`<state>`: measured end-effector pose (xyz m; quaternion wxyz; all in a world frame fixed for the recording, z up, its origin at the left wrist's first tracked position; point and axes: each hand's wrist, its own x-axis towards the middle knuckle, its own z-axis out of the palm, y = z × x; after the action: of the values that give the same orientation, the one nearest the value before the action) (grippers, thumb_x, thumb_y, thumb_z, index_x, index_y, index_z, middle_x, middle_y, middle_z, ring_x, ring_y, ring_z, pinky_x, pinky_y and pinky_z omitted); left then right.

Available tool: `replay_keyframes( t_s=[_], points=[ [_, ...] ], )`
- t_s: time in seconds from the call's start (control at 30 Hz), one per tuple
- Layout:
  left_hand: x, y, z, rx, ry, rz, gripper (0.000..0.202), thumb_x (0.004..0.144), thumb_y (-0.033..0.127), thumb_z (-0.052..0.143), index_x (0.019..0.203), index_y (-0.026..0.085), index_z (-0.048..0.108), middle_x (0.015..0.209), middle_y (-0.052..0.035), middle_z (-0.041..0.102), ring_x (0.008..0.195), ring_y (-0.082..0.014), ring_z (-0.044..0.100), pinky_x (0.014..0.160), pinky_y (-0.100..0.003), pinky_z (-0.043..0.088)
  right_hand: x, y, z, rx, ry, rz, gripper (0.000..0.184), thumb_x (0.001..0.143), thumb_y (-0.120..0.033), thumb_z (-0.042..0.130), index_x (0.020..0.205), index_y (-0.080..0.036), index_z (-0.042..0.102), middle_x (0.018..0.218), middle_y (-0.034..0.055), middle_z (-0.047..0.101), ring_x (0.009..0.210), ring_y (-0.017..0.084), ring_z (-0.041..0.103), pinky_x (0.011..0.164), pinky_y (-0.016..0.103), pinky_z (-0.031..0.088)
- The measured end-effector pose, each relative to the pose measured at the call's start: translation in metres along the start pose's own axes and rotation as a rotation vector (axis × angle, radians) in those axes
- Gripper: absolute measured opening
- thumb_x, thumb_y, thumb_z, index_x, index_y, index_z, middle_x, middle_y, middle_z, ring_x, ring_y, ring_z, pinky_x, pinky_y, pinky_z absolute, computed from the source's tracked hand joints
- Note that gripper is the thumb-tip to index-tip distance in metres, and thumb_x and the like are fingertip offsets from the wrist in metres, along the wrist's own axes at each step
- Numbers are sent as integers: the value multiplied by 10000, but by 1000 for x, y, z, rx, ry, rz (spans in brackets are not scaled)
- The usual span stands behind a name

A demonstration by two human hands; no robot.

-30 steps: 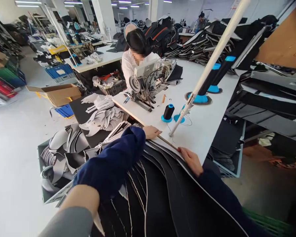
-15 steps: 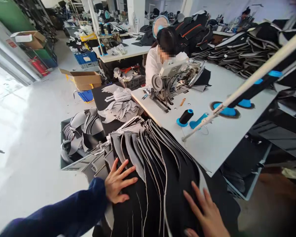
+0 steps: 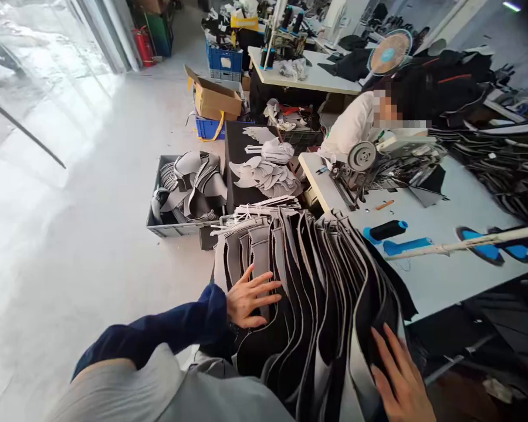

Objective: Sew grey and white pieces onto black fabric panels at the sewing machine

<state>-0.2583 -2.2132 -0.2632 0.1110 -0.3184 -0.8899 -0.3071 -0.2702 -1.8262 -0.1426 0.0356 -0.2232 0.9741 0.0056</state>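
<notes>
A thick stack of black fabric panels with grey edges [image 3: 321, 305] lies in front of me, its pieces curving and fanned out. My left hand [image 3: 250, 296] rests flat on the stack's left side, fingers spread, below a navy sleeve. My right hand [image 3: 398, 375] lies open against the stack's lower right edge. Neither hand grips anything. A grey sleeve [image 3: 158, 392] fills the bottom of the view.
Beyond the stack, a co-worker [image 3: 356, 120] sits at a sewing machine [image 3: 362, 157] on a white table [image 3: 449, 281] holding a black thread spool [image 3: 387, 230]. A grey bin of cut pieces [image 3: 158, 225] and a dark table with pale pieces [image 3: 235, 152] stand to the left, beside open floor.
The view has swung left and tilted. Both hands have moved from the table edge onto the stack, and the sleeves no longer lie across it. The stack's fanned edges now show more fully.
</notes>
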Motion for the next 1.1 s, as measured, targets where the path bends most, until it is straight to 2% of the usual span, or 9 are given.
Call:
replay_keyframes(
  t_s=[0.17, 0.37, 0.43, 0.6, 0.7, 0.8, 0.93, 1.0, 1.1],
  points=[
    [-10, -32, 41, 21, 49, -34, 538, 855, 541, 451, 1337, 305, 472, 1447, 20, 398, 1417, -317, 110, 1064, -622, -165, 11, -49, 42, -153, 179, -83, 685, 878, -441, 452, 1483, -324, 153, 1544, 78, 156, 1348, 498, 156, 883, 745, 345],
    [-12, -46, 36, -24, 30, -64, 527, 871, 519, 436, 1364, 330, 441, 1475, 31, 349, 1421, -281, 120, 1090, -594, -146, 23, -63, 72, -267, 205, -50, 683, 877, -430, 499, 1477, -317, 193, 1521, 132, 211, 1336, 499, 181, 866, 748, 337],
    [-33, -32, 36, -64, 75, -174, 503, 886, 468, 433, 1367, 322, 442, 1503, 4, 295, 1419, -277, 133, 1105, -583, -108, 17, -64, 71, -278, 197, -51, 678, 881, -444, 487, 1478, -308, 195, 1523, 135, 203, 1336, 496, 185, 872, 727, 348],
    [-113, 43, 53, -237, 268, -789, 717, 856, 560, 464, 1476, 289, 225, 1562, -79, -31, 1418, -360, -7, 1081, -641, 48, 5, -65, 75, -295, 238, -41, 616, 890, -501, 448, 1443, -268, 312, 1510, 144, 233, 1336, 469, 205, 896, 683, 344],
    [-130, 88, 72, -354, 154, -771, 929, 742, 700, 540, 1489, 317, 142, 1541, -79, -177, 1394, -419, -95, 1048, -675, 123, 4, -67, 73, -292, 248, -50, 564, 888, -521, 451, 1363, -217, 448, 1488, 165, 275, 1316, 470, 244, 888, 645, 367],
    [-110, 111, 93, -373, -25, -739, 990, 655, 744, 597, 1471, 358, 190, 1516, -80, -256, 1349, -502, -143, 950, -759, 164, -9, -74, 51, -265, 195, -61, 529, 896, -498, 456, 1325, -192, 490, 1470, 178, 301, 1294, 457, 292, 890, 602, 386],
    [-83, 129, 112, -260, -65, -871, 902, 751, 676, 557, 1481, 349, 142, 1531, -115, -197, 1356, -482, -155, 914, -754, 242, -89, -98, 14, -103, 325, -5, 506, 910, -340, 464, 1364, -124, 407, 1431, 201, 356, 1292, 351, 362, 993, 532, 369],
    [-85, 144, 114, -225, -61, -873, 870, 781, 639, 551, 1484, 342, 134, 1542, -123, -142, 1379, -461, -92, 940, -716, 279, -171, -116, 17, 2, 379, -9, 463, 906, -278, 464, 1347, -144, 426, 1428, 160, 382, 1313, 303, 355, 1050, 490, 340],
    [-102, 178, 114, -89, 15, -815, 725, 825, 532, 554, 1449, 281, 285, 1550, -109, -97, 1404, -413, -13, 1031, -633, 269, -339, -155, 67, 151, 352, 75, 360, 918, -246, 424, 1244, -133, 525, 1324, 149, 505, 1222, 249, 475, 1011, 417, 412]
  ],
)
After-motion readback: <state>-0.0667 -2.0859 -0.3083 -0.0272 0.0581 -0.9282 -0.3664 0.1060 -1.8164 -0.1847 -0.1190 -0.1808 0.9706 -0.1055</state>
